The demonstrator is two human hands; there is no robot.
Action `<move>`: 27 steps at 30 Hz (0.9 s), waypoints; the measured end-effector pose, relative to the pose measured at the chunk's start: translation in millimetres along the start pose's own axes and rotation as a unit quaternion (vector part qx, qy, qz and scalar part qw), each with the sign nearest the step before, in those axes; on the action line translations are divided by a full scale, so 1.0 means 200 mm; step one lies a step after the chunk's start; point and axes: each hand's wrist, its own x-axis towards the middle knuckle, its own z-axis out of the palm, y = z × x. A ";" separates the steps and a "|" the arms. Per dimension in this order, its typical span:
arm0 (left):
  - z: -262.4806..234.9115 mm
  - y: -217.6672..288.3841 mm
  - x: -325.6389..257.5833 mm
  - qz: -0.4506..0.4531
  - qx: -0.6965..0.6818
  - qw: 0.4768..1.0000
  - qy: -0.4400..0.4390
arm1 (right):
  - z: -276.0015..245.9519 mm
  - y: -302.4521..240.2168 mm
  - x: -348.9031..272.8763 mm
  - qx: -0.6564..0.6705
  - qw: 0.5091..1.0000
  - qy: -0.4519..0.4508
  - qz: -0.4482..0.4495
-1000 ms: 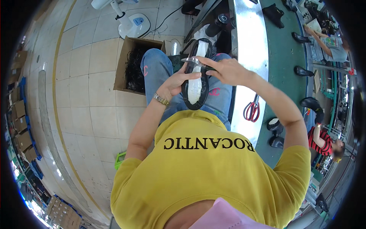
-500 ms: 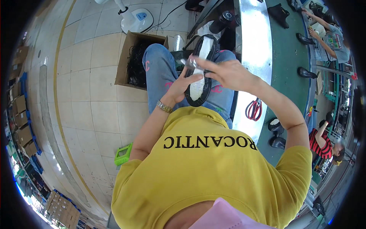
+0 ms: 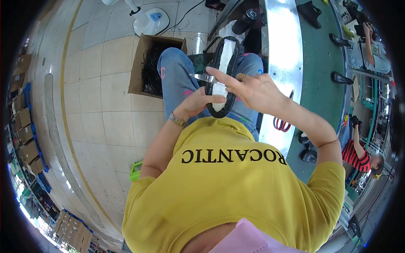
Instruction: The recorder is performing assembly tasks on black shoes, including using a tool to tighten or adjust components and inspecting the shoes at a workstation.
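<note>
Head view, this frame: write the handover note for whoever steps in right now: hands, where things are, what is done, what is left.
Left hand: grips the lower end of the black shoe over the lap, its opening with pale insole facing up.
Right hand: holds a metal tool, seemingly scissors or a blade, at the shoe's left rim.
Nearby: red-handled scissors lie on the metal bench edge; a cardboard box of dark scraps stands on the floor to the left; more black shoes sit on the green belt.
Done: shoe is in hand, tool at its rim.
Left: the work along the rim looks unfinished; how far it has gone cannot be told.
</note>
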 end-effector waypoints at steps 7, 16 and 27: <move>-0.01 0.11 0.03 0.013 0.004 1.000 0.027 | 0.05 0.12 0.02 0.052 0.996 -0.031 0.070; 0.05 0.32 0.24 -0.043 0.048 0.994 0.086 | 0.09 0.37 0.07 -0.020 0.993 -0.013 0.116; 0.29 0.38 0.22 0.267 0.300 0.915 -0.041 | 0.37 0.38 -0.63 0.160 0.793 0.217 0.547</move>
